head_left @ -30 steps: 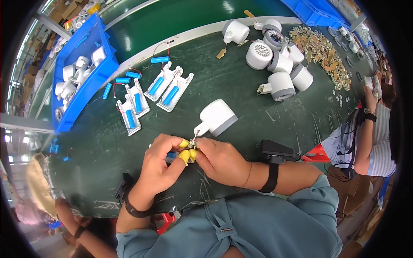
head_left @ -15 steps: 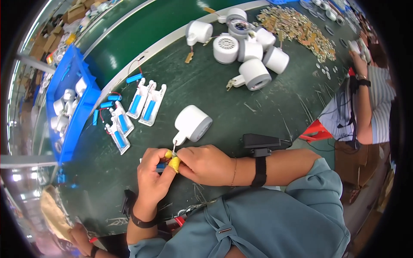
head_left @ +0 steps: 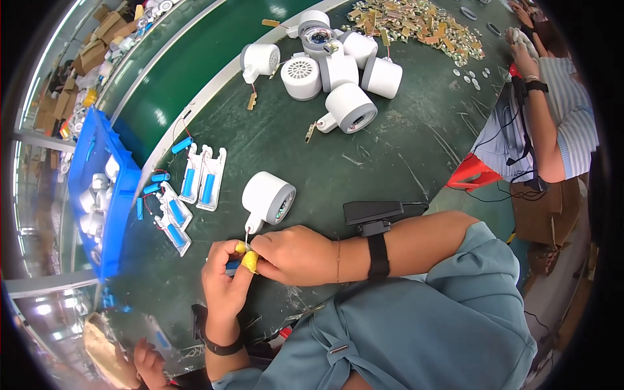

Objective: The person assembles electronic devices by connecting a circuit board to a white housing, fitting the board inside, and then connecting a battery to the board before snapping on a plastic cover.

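Just below a white round housing with a grey rim (head_left: 268,200), my two hands meet at the thin wire (head_left: 247,238) from its short arm. My left hand (head_left: 224,278), with yellow covers (head_left: 249,261) on its thumb and a finger, pinches at the wire's end. Against it, my right hand (head_left: 296,255) is closed, its fingertips mostly hidden. A tiny silvery part shows between the fingertips, too small to name. Part of a blue cylindrical battery (head_left: 232,265) shows between the left thumb and fingers; whether it is held I cannot tell.
White trays with blue batteries (head_left: 208,185) and loose batteries (head_left: 182,145) lie left. Beyond stands a blue bin (head_left: 123,195) of white parts. More housings (head_left: 351,107) and a heap of small boards (head_left: 416,29) lie farther off. A co-worker's arm (head_left: 543,114) is at right.
The view has shifted, so the table's things sit elsewhere in the picture. The housing's rim opening shows more. My hands stay together at the wire. At lower left, a co-worker's hand shows more.
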Available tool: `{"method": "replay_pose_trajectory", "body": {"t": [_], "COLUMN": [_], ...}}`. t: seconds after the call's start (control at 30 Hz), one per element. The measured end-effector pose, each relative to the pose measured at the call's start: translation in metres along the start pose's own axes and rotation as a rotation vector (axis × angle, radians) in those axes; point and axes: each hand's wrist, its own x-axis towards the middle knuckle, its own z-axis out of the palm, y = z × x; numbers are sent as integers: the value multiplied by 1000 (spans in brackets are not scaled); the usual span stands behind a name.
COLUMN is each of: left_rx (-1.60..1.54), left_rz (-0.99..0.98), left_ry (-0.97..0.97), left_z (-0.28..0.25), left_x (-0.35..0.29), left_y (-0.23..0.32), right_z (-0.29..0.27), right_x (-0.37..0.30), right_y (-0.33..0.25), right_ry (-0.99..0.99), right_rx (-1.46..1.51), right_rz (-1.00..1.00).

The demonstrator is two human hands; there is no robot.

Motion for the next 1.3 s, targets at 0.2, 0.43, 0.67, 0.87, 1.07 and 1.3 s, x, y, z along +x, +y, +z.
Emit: {"method": "replay_pose_trajectory", "body": {"t": [0.2,0.43,0.67,0.87,1.07,1.3], "left_rx": [98,295,278,18,85,471], "left_rz": [24,146,201,-66,-375,-640], "left_ry": [8,-3,-47,97,539,713], "left_z": [-9,-23,-36,-107,-195,-265], "left_x": [1,3,-7,-44,-111,-173], "left_y": [4,-4,7,27,25,-87], "right_z": [-8,-14,-20,-20,-22,-22], "right_x": [2,5,9,7,4,4], "right_y": [-4,-5,-15,-12,-8,-9], "right_ry": [-89,-154,-366,-432,-463,-463], "right_rx": [9,19,16,35,26,21], "right_rz": [41,59,-3,-177,-141,-140]}}
